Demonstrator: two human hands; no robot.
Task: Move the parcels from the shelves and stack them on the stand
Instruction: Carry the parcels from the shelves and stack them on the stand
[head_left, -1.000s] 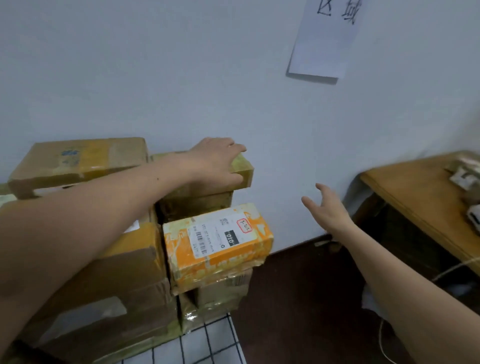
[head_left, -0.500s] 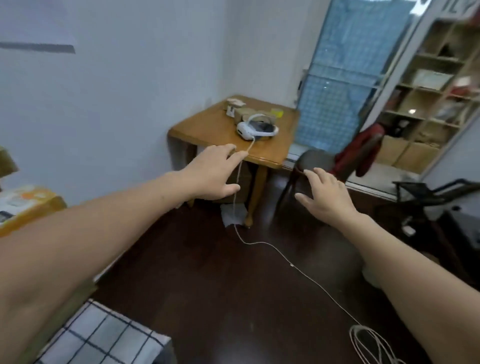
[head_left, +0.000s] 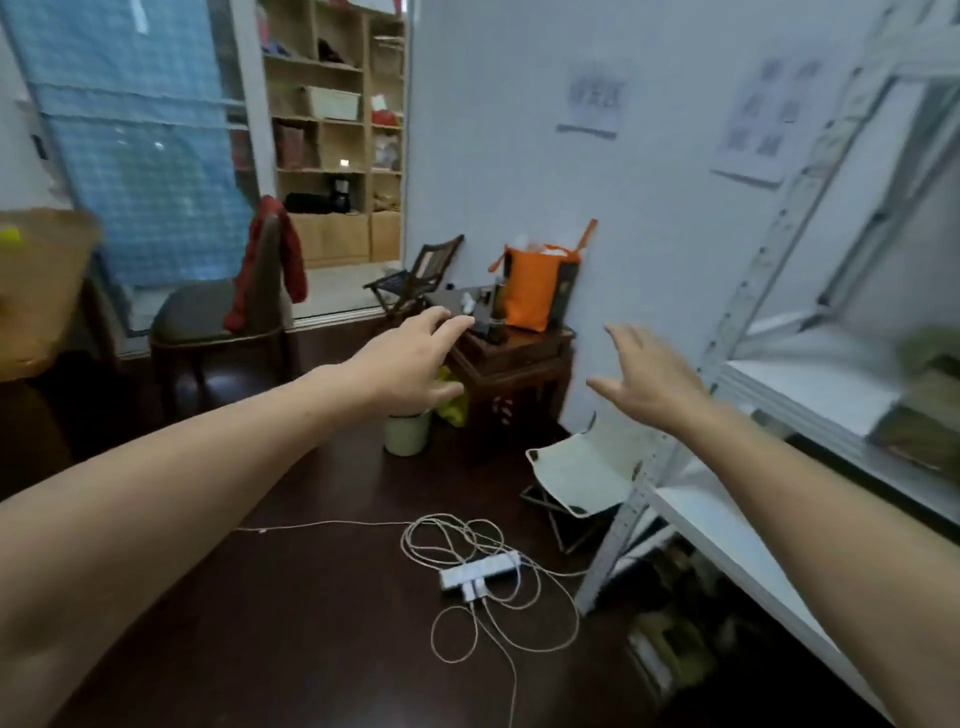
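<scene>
- both hands empty, left hand (head_left: 410, 364) and right hand (head_left: 649, 379) stretched forward, fingers loose
- blurry parcels (head_left: 930, 410) on the shelves (head_left: 810, 389) at right
- power strip (head_left: 480, 571) on the floor

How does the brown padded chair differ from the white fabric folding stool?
The brown padded chair is taller, with a solid back and a red cloth draped over it; the white fabric folding stool is low, on thin crossed legs, bare. The chair stands left by the blue curtain; the stool stands beside a post of the white metal shelf. Both stand upright on the dark floor.
</scene>
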